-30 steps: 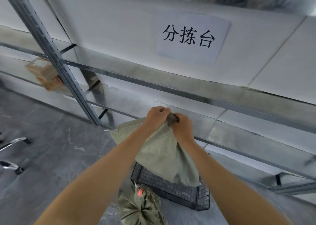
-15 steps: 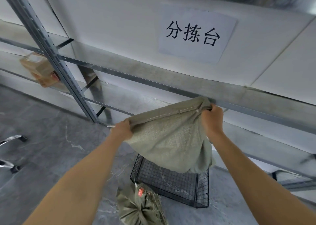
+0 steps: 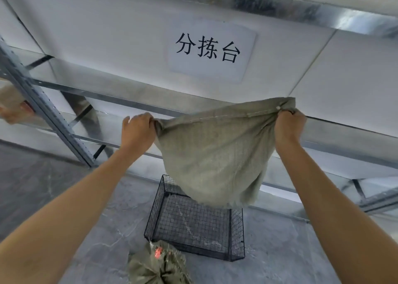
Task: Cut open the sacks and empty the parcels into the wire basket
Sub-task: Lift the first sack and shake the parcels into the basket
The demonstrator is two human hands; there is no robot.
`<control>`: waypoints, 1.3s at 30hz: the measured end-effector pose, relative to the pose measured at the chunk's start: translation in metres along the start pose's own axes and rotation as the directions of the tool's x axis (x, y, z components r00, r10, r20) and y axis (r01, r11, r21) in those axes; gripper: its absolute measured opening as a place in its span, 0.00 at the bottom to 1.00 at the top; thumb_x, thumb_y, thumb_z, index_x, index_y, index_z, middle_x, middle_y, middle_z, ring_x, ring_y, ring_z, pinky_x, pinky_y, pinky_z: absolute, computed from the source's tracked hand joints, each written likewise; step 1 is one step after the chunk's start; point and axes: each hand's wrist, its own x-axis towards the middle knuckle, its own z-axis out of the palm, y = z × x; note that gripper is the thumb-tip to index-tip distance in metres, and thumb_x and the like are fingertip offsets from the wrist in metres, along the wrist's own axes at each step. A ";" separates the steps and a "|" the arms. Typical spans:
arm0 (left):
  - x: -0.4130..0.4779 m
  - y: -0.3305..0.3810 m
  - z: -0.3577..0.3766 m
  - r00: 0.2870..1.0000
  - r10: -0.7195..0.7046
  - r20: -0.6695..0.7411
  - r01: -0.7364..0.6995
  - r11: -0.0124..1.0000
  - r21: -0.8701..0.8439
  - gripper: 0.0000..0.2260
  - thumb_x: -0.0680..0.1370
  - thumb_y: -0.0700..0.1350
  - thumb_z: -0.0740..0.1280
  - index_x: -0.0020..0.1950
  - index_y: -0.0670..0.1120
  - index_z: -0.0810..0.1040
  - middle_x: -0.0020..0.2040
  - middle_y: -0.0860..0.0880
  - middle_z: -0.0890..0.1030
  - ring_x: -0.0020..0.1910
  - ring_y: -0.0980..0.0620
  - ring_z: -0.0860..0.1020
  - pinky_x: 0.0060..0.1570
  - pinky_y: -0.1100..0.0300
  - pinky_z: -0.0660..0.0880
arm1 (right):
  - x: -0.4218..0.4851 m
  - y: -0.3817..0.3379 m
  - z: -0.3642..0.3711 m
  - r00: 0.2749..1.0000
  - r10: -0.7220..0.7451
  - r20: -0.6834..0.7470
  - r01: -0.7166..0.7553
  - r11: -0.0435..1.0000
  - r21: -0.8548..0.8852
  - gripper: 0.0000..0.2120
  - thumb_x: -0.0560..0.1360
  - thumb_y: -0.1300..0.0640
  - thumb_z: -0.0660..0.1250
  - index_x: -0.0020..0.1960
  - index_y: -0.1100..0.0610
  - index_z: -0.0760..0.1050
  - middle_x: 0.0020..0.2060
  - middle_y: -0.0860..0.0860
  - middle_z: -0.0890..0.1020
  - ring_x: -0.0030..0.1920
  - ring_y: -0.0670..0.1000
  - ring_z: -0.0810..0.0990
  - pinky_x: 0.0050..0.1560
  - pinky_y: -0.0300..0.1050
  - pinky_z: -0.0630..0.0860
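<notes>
Head view: the sack (image 3: 215,154) hangs limp over the far end of the wire basket (image 3: 237,234), seam up and frayed edge down. Only floor shows through the basket's mesh. A tied second sack (image 3: 157,266) lies just near of it. The left hand (image 3: 137,130) and right hand (image 3: 288,128) each curl their fingers round a top corner. Any shaking is probably best done with the sack centred over the basket.
</notes>
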 end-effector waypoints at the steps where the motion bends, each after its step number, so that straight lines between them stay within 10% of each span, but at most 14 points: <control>1: 0.008 0.014 -0.011 0.996 0.022 -0.089 -0.027 0.998 -0.059 0.11 0.78 0.38 0.55 0.46 0.39 0.77 0.41 0.40 0.81 0.41 0.40 0.75 0.56 0.48 0.68 | 0.008 -0.008 -0.008 0.996 -0.044 -0.073 0.045 0.999 0.019 0.14 0.70 0.68 0.53 0.29 0.54 0.60 0.27 0.48 0.65 0.29 0.47 0.61 0.30 0.41 0.58; 4: 0.020 0.046 -0.027 0.969 0.055 -0.239 -0.094 0.984 -0.153 0.11 0.78 0.38 0.55 0.44 0.38 0.77 0.39 0.40 0.80 0.37 0.39 0.75 0.47 0.50 0.70 | 0.019 -0.011 -0.033 0.965 -0.134 -0.225 0.135 0.991 -0.012 0.13 0.71 0.68 0.53 0.31 0.55 0.63 0.28 0.47 0.67 0.29 0.45 0.63 0.31 0.40 0.60; 9: 0.016 0.060 -0.007 0.997 -0.053 0.058 0.064 0.976 -0.209 0.10 0.79 0.39 0.54 0.48 0.40 0.75 0.40 0.44 0.77 0.42 0.41 0.75 0.47 0.52 0.71 | 0.031 0.058 -0.047 0.979 0.084 0.187 0.023 0.860 -0.509 0.11 0.73 0.69 0.55 0.49 0.65 0.74 0.35 0.56 0.74 0.41 0.56 0.73 0.38 0.46 0.67; 28: 0.035 0.059 -0.043 0.995 -0.094 0.010 0.094 0.962 -0.256 0.12 0.76 0.39 0.55 0.48 0.39 0.78 0.44 0.40 0.80 0.45 0.38 0.77 0.50 0.44 0.76 | 0.023 0.043 -0.054 0.992 -0.080 0.094 0.107 0.940 -0.323 0.12 0.71 0.72 0.51 0.44 0.61 0.71 0.35 0.54 0.73 0.36 0.52 0.69 0.30 0.42 0.63; 36: 0.052 0.095 -0.092 0.893 -0.083 -0.442 -0.121 0.901 -0.416 0.11 0.78 0.40 0.55 0.49 0.39 0.75 0.44 0.44 0.78 0.42 0.45 0.74 0.44 0.54 0.70 | 0.018 -0.025 -0.059 0.900 -0.383 -0.209 0.380 0.923 -0.055 0.15 0.70 0.72 0.51 0.42 0.54 0.69 0.32 0.44 0.71 0.31 0.42 0.68 0.30 0.33 0.63; 39: 0.039 0.083 -0.057 0.993 0.099 0.070 -0.099 0.995 -0.012 0.11 0.79 0.40 0.54 0.47 0.40 0.75 0.47 0.39 0.78 0.48 0.38 0.76 0.47 0.51 0.68 | 0.020 0.001 -0.050 0.957 -0.213 0.196 0.280 0.853 -0.440 0.10 0.75 0.68 0.54 0.48 0.61 0.74 0.38 0.54 0.74 0.40 0.56 0.73 0.37 0.42 0.64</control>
